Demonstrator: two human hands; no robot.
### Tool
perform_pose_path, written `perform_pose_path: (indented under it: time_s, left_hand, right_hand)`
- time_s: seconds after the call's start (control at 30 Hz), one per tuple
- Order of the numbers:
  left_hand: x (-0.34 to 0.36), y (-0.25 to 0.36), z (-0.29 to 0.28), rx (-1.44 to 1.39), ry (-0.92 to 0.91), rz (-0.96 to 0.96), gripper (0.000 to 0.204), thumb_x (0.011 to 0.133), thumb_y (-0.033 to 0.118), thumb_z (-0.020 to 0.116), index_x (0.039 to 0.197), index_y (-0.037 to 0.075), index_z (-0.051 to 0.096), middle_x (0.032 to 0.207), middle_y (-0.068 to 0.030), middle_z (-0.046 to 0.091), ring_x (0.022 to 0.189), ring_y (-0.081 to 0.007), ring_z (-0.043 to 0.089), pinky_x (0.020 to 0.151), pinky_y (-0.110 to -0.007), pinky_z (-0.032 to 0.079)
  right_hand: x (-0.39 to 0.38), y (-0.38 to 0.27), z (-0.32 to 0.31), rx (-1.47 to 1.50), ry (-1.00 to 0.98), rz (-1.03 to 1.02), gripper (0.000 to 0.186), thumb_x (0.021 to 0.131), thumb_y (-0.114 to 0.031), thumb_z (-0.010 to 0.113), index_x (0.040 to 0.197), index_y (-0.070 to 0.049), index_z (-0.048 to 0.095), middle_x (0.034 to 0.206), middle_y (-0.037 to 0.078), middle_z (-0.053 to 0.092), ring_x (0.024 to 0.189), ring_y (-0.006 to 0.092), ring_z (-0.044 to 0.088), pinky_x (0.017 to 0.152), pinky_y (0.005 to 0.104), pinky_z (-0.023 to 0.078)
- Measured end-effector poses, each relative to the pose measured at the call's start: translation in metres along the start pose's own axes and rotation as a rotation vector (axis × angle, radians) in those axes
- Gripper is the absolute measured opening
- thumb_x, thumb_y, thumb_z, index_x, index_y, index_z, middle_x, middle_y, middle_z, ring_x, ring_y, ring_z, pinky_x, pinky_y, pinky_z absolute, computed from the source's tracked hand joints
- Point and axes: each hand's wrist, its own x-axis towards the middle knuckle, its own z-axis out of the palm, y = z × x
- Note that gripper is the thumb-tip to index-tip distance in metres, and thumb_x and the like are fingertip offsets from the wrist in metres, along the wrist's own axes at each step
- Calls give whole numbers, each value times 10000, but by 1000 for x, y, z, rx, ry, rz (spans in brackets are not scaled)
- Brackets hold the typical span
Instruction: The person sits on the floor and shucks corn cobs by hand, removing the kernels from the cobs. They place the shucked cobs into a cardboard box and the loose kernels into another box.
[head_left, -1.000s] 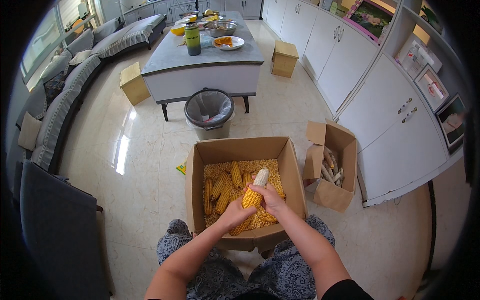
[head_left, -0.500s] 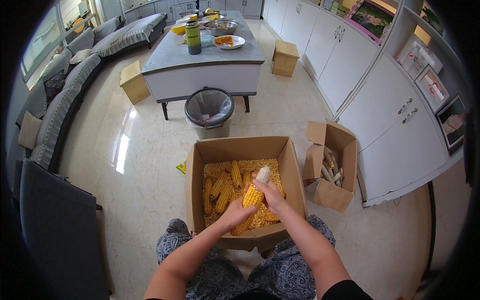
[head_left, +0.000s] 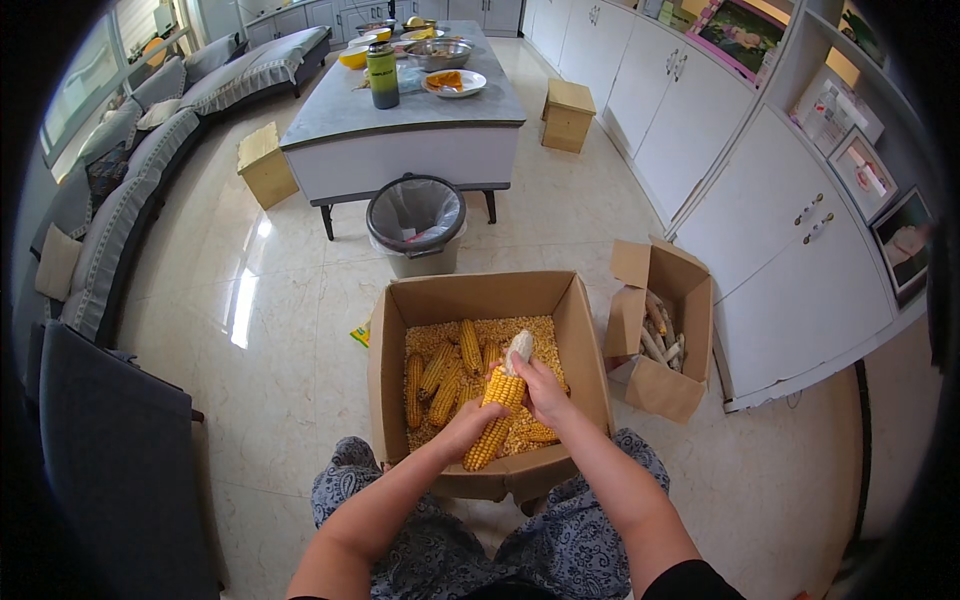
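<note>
Over a large cardboard box (head_left: 482,298), my left hand (head_left: 466,427) is wrapped round a yellow ear of corn (head_left: 489,437), which is tilted with its lower end toward me. My right hand (head_left: 543,393) is closed at the ear's upper part, thumb pressed on it. A pale bare corncob end (head_left: 520,345) sticks up past the right fingers. Whether it belongs to the same ear or is a separate cob, I cannot tell. Loose kernels (head_left: 423,341) cover the box bottom, with several full yellow ears (head_left: 436,369) lying on them. Both hands' undersides are hidden.
A smaller open carton (head_left: 688,285) holding several stripped cobs (head_left: 664,330) stands to the right. Beyond the big box are a lined trash bin (head_left: 416,255) and a table (head_left: 400,160) with dishes and a bottle. A dark chair (head_left: 125,460) stands at the left.
The pale cob end and the upper ear have shifted slightly left, and my right thumb sits a little differently. Both hands keep their hold. My view has moved slightly.
</note>
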Motion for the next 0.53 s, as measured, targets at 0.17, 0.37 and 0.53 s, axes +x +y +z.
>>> perform_pose_path:
  time_s: [0.17, 0.37, 0.53]
  left_hand:
    - [0, -3, -4, -248, -107, -77, 363, 791, 266, 469, 1045, 12, 420, 749, -136, 549, 550, -226, 564, 495, -320, 491]
    - [0, 0, -2, -269, -125, -103, 383, 795, 294, 450, 1049, 9, 421, 751, -138, 545, 541, -230, 557, 501, -330, 482]
    - [7, -9, -5, -184, -91, -66, 405, 794, 310, 487, 1085, 36, 415, 748, -136, 549, 548, -232, 563, 506, -333, 491]
  right_hand:
    - [-4, -10, 3, 245, -116, 85, 376, 929, -239, 454, 1213, -24, 333, 1063, 129, 555, 1013, 223, 551, 869, 351, 463]
    - [-4, -6, 3, 34, -55, -16, 393, 922, -253, 469, 1208, -19, 337, 1058, 124, 550, 1014, 220, 550, 860, 340, 468]
    - [-2, -5, 6, -17, -28, -27, 420, 915, -282, 484, 1208, -18, 337, 1100, 124, 528, 1019, 222, 545, 853, 345, 474]
